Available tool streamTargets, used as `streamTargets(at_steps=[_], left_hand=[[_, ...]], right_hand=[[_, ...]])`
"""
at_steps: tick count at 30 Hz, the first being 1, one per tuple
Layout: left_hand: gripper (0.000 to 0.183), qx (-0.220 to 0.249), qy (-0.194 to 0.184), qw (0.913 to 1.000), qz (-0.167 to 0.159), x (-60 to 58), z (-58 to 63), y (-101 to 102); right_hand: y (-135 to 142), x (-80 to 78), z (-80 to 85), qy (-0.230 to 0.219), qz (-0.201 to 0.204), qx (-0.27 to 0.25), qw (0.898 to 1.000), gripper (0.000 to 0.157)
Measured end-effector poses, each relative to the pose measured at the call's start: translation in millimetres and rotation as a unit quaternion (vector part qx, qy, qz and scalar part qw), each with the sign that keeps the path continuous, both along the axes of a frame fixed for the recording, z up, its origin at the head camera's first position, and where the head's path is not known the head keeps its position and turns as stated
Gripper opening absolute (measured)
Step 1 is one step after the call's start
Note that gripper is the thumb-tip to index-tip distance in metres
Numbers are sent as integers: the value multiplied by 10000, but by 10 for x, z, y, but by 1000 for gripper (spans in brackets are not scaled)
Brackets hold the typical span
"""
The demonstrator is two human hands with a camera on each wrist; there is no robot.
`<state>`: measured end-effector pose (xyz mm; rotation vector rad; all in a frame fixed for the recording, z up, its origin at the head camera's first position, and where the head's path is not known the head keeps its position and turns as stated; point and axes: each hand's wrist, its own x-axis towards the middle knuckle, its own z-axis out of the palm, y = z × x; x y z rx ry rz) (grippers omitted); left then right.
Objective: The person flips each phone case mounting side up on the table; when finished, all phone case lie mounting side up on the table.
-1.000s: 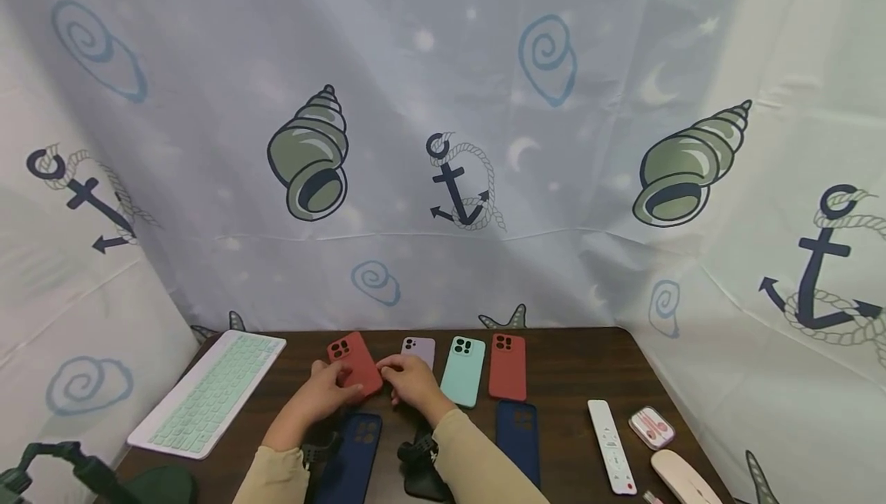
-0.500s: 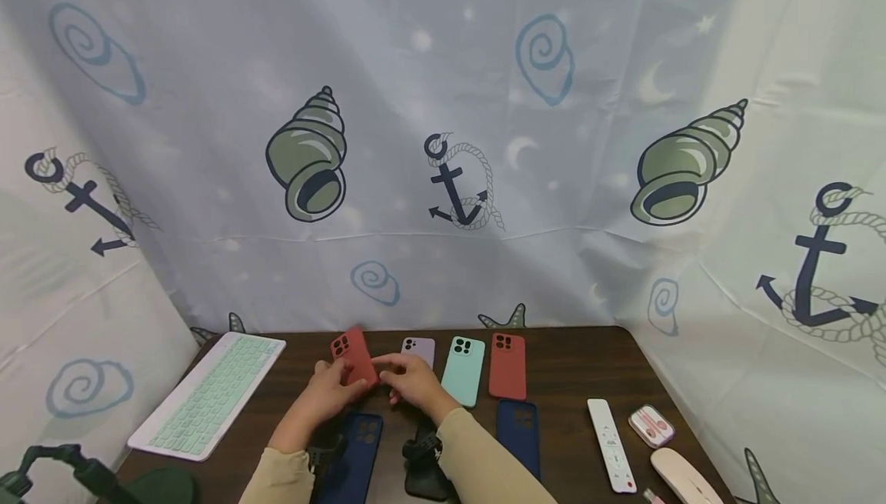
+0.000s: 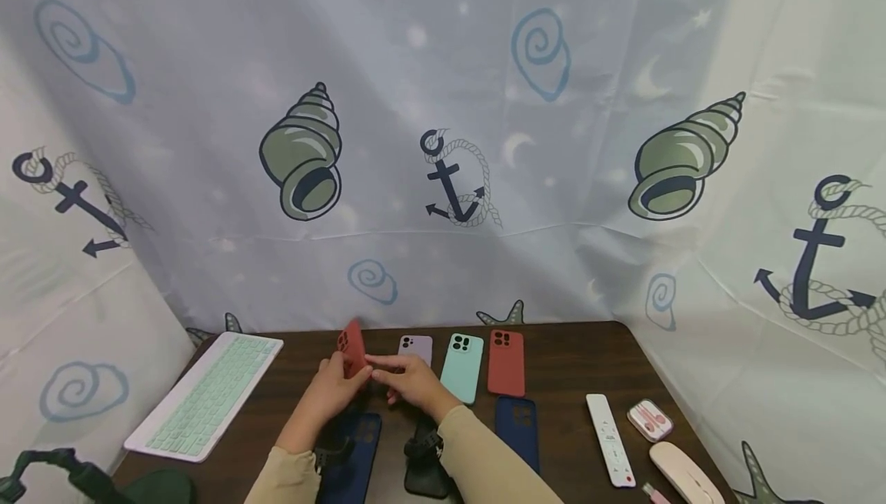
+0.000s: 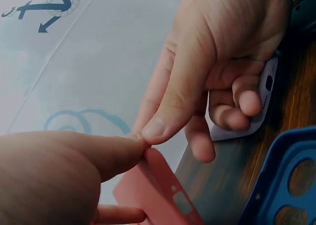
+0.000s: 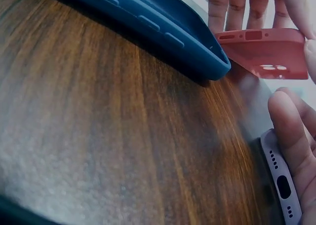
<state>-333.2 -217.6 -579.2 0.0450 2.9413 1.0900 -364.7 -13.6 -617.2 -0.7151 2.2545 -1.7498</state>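
Note:
A red phone case (image 3: pixel 352 349), tilted up on its side, is held in my left hand (image 3: pixel 324 395), fingers behind it and thumb along its near edge. My right hand (image 3: pixel 417 382) pinches the case's near corner between thumb and index finger, right beside the left thumb tip. Its other fingers are curled loosely in front of a lilac phone case (image 4: pixel 267 87). In the right wrist view the red case (image 5: pixel 261 42) shows its port openings, and a blue phone case (image 5: pixel 148 25) lies close by.
On the dark wood table are a mint phone case (image 3: pixel 461 368), another red case (image 3: pixel 506 362), two navy cases including one at right (image 3: pixel 516 431), a keyboard (image 3: pixel 208 396), a remote (image 3: pixel 611 440), a small box (image 3: pixel 650 420) and a mouse (image 3: pixel 685 473). A green lamp (image 3: pixel 76 473) stands front left.
The red phone case has turned from showing its back broadly to standing nearly edge-on. Both hands have come closer together at its near corner.

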Motion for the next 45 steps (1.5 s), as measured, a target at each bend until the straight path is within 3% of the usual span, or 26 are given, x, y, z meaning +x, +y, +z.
streamTargets(at_steps=[8, 16, 24, 36, 39, 45], left_hand=[[63, 631, -213, 9977, 82, 21, 86, 38], [52, 1626, -470, 9854, 169, 59, 184, 47], [50, 1928, -448, 9802, -30, 57, 208, -3], [49, 1759, -500, 9831, 90, 63, 158, -62], [50, 1513, -504, 9871, 114, 51, 131, -90], [55, 555, -316, 9979, 113, 11, 93, -155]], right_hand=[[6, -24, 16, -231, -21, -172, 9996, 39], [-43, -18, -19, -324, -374, 170, 9986, 38], [-72, -16, 2, -446, -575, 299, 9969, 31], [-80, -10, 5, -329, -585, 582, 9960, 25], [-81, -19, -5, -315, -583, 625, 9958, 24], [-78, -27, -11, -295, -564, 586, 9963, 23]])
